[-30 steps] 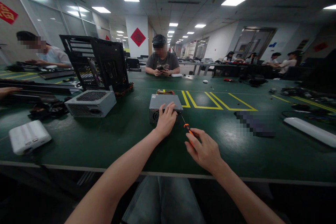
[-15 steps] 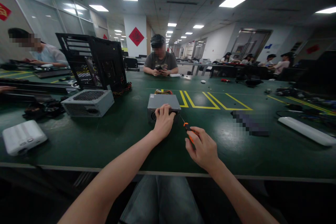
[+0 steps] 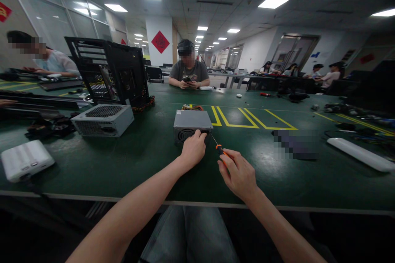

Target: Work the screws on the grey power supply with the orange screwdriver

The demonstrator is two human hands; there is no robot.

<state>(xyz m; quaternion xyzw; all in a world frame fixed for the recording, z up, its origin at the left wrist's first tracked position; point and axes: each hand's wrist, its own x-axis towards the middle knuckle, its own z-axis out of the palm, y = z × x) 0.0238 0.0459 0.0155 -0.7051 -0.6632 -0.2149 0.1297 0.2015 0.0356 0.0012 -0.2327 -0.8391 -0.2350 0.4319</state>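
Note:
A grey computer power supply unit (image 3: 193,119) sits on the green table in front of me, its round fan grille facing my side. My left hand (image 3: 194,151) is at the right part of that front face, fingers bent and drawn together. Whatever its fingertips pinch, if anything, is hidden. My right hand (image 3: 237,172) grips an orange and black screwdriver (image 3: 219,148). Its thin shaft points up and left, with the tip at the unit's right front edge. Whether the tip touches a screw I cannot tell. Bundled cables (image 3: 191,107) lie behind the unit.
Left of the unit stand another power supply (image 3: 105,121), a black computer case (image 3: 111,74) and a white power bank (image 3: 27,160). A white bar-shaped object (image 3: 359,154) and a blurred dark item (image 3: 293,144) lie right. A person (image 3: 189,70) sits opposite, holding a phone.
My left hand has slipped down from the unit's top front edge to its front face, and its fingers have drawn together. The screwdriver and right hand have hardly moved.

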